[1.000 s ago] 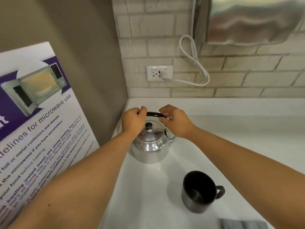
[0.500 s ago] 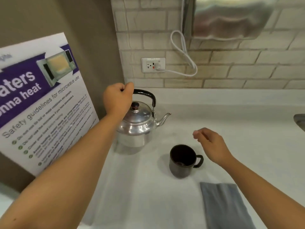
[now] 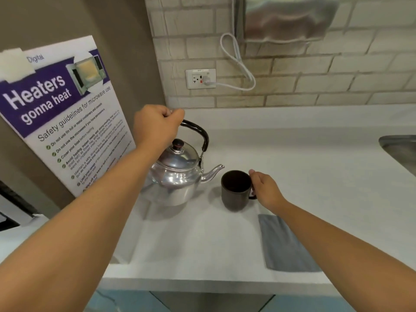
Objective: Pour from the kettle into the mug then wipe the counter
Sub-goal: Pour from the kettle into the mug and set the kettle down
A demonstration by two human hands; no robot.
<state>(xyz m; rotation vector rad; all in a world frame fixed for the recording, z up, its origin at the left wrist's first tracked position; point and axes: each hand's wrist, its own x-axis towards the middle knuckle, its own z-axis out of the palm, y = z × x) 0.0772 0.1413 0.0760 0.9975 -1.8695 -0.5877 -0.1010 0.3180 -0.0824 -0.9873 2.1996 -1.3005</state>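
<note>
A shiny steel kettle (image 3: 177, 176) with a black arched handle hangs just above the white counter (image 3: 315, 176), its spout pointing right toward the mug. My left hand (image 3: 155, 127) is closed on the left end of that handle. The dark mug (image 3: 235, 190) stands upright on the counter just right of the spout, and it looks empty. My right hand (image 3: 265, 190) is at the mug's handle, fingers curled around it. A folded grey cloth (image 3: 286, 244) lies flat on the counter in front of the mug, near the front edge.
A microwave safety poster (image 3: 65, 113) hangs on the left wall. The brick back wall carries a socket (image 3: 200, 78) with a white cord plugged in and a steel dispenser (image 3: 286, 19) above. A sink edge (image 3: 400, 149) shows at the far right.
My left hand has carried the kettle right, toward the mug, with the spout close to its rim. My right hand moved from open air to the mug's handle.
</note>
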